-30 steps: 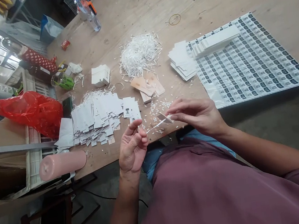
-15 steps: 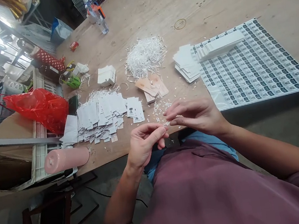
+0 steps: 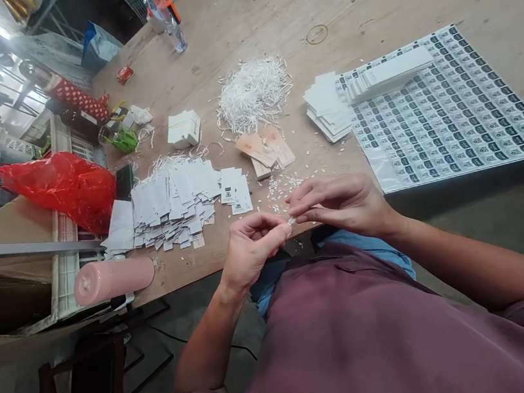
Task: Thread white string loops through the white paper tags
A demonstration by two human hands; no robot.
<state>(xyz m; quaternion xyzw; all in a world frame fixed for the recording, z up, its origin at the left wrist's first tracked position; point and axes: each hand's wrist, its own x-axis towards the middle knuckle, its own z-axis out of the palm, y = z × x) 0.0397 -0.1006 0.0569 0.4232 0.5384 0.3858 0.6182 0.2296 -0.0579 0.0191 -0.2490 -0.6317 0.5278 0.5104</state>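
My left hand (image 3: 256,246) is closed in a pinch on a tiny white piece (image 3: 291,220) at the table's front edge. Fingertips of my right hand (image 3: 341,205) meet the same piece from the other side, its fingers pressed together. Small white bits (image 3: 274,196) lie scattered just beyond the hands. Behind them are beige cards (image 3: 263,151) and a heap of white strings (image 3: 252,95). Left of my hands, two printed white tags (image 3: 234,190) lie beside a large pile of white tags (image 3: 172,199).
A printed sheet (image 3: 451,124) bears a row of white cards (image 3: 391,72) on the right, beside a white card stack (image 3: 326,108). A pink bottle (image 3: 114,279), red bag (image 3: 63,188) and clear bottle (image 3: 163,16) stand or lie at left.
My fingertips have drawn slightly closer around the small white piece, and my left fingers are more curled. The view has shifted slightly.
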